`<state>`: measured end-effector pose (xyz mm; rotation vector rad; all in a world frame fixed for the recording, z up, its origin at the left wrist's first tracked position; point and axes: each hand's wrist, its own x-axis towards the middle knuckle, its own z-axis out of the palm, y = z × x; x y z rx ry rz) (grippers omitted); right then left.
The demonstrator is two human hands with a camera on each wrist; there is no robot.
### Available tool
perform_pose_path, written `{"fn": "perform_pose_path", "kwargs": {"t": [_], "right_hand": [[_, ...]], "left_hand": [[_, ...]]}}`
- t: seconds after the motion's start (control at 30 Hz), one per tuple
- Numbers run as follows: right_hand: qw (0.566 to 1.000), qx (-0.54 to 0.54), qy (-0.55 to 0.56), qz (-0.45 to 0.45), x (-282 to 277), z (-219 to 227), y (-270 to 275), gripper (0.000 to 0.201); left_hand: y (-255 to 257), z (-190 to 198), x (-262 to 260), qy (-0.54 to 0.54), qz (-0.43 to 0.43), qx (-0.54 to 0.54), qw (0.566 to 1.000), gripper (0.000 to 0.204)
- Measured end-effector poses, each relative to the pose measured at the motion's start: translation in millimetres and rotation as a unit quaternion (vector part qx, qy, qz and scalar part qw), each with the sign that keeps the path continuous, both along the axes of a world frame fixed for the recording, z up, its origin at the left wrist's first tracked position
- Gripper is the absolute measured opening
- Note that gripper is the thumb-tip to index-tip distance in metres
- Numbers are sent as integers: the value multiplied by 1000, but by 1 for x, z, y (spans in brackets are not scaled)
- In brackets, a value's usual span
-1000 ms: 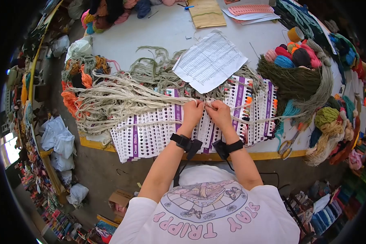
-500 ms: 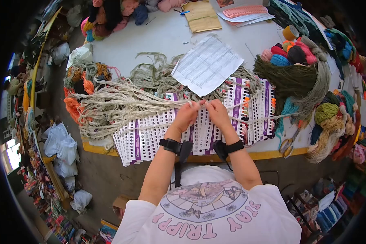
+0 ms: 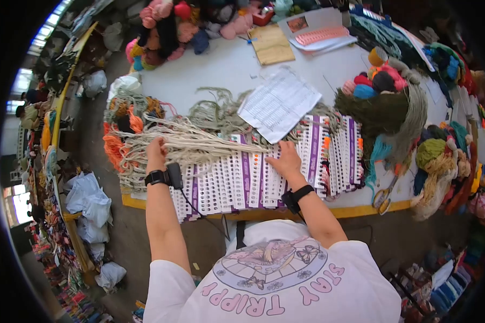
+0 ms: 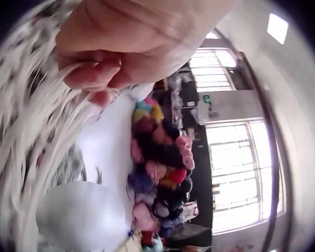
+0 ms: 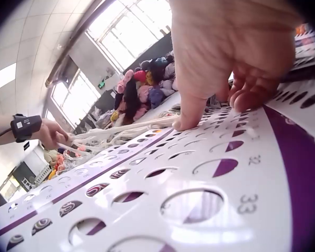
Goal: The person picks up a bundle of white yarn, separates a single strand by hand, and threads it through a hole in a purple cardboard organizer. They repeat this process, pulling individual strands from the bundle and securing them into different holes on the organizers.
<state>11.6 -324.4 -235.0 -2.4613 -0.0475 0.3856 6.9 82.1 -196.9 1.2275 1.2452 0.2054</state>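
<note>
The left hand (image 3: 156, 154) is over the left end of the cream yarn bundle (image 3: 199, 141); in the left wrist view its curled fingers (image 4: 97, 76) pinch cream strands (image 4: 21, 121). White and purple punched cards (image 3: 226, 185) lie fanned in a row along the table's front edge. On them rests the right hand (image 3: 287, 160), its thumb and fingers touching the cards near the bundle's right end. The right wrist view shows that hand (image 5: 231, 58) with its thumb down on the card surface (image 5: 199, 168) beside the strands.
A printed sheet (image 3: 280, 102) lies behind the cards over grey-green yarn. Scissors (image 3: 383, 199) and yarn balls (image 3: 382, 81) are at the right, orange yarn (image 3: 114, 152) at the left. A brown envelope (image 3: 271, 44) and papers are at the back.
The hands were together at the middle of the cards. The left hand has moved far left to the bundle's loose end; the right has stayed near the middle, its fingers now spread on the cards.
</note>
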Motion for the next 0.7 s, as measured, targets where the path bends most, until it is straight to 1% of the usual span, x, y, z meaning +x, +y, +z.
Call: {"fn": "perform_pose_path", "kwargs": {"t": [0.07,0.1,0.13,0.17,0.2,0.23,0.27,0.3,0.33,0.37,0.4,0.47,0.5,0.6,0.63,0.7], "right_hand": [[1000,-11,6,10,6,-3,-3,59],[1000,-9,15,23,11,-8,-7,55],[999,-8,24,39,19,-6,2,51],[995,90,27,44,28,9,17,45],[981,184,32,50,38,33,27,39],[960,272,43,55,44,63,30,33],[932,356,63,13,43,114,45,21],[908,415,0,51,42,148,54,20],[882,469,-19,54,35,187,61,18],[858,506,-54,73,31,213,64,17],[849,519,-59,86,28,231,64,17],[829,545,-69,106,22,258,61,17],[824,556,-52,92,19,265,59,17],[795,603,-24,52,16,263,52,15],[792,607,-35,55,15,263,49,13],[782,622,-29,32,14,262,44,11]], "left_hand": [[-1,54,-4,-4,-57,71,996,13],[-9,74,-5,-61,-102,36,992,17],[-26,95,-5,-150,-151,-26,977,21],[-30,104,-3,-257,-234,-173,921,25],[-66,140,-2,-310,-251,-228,888,34],[-95,168,-3,-354,-289,-241,856,41],[-119,191,-3,-367,-314,-248,839,43],[-139,210,-5,-371,-336,-222,837,46],[-157,223,-7,-375,-352,-193,835,46],[-173,234,-7,-377,-370,-165,833,47],[-186,242,-7,-378,-390,-137,829,48],[-206,253,-9,-378,-426,-84,818,45],[-215,257,-10,-378,-439,-63,812,44],[-226,258,-10,-392,-457,-24,798,40],[-229,258,-9,-396,-457,-20,796,39],[-232,257,-9,-399,-446,-18,801,38]]}}
